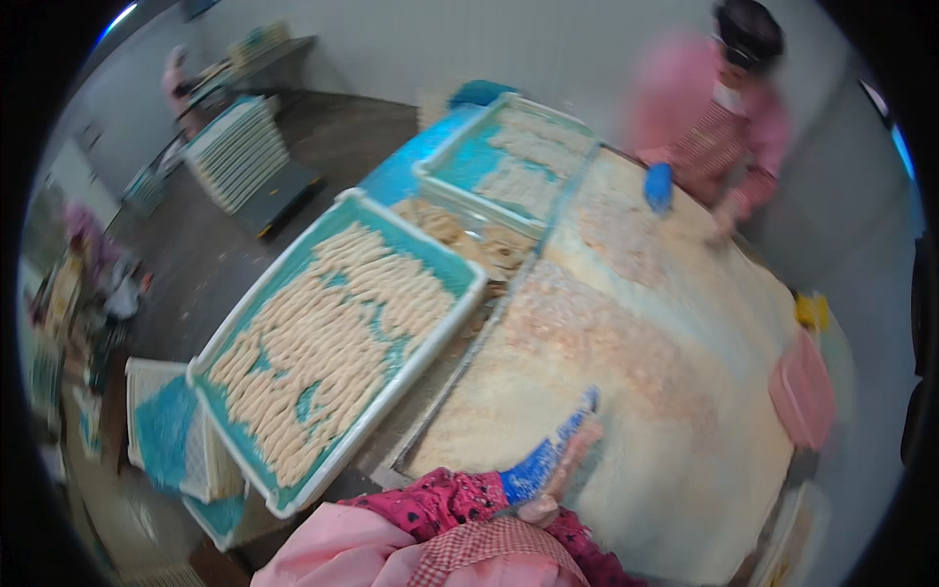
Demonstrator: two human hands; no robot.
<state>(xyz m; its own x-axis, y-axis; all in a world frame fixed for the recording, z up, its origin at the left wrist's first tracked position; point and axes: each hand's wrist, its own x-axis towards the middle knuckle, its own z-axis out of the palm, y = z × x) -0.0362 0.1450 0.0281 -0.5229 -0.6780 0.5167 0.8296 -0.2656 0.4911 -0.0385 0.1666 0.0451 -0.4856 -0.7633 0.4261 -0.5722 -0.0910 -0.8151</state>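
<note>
My left hand (536,472), in a blue glove dusted with pale crumbs, reaches over the breading-covered table with its fingers stretched forward. Close against its right side lies my bare right hand (565,479), fingers also extended and slightly blurred. Whether anything sits between the two palms is hidden. Beneath and beyond them spreads a thick layer of pale breading (489,411). Pinkish pieces that look like raw meat (616,342) lie across it in a band. To the left, a white tray (337,494) with a green liner holds rows of coated strips (313,342).
A second tray (469,181) with coated pieces stands farther back. Across the table, a co-worker in pink (719,127) has one blue-gloved hand (658,186) over the breading. A pink basket (802,391) sits at the right edge. Stacked trays (235,152) stand on the floor behind.
</note>
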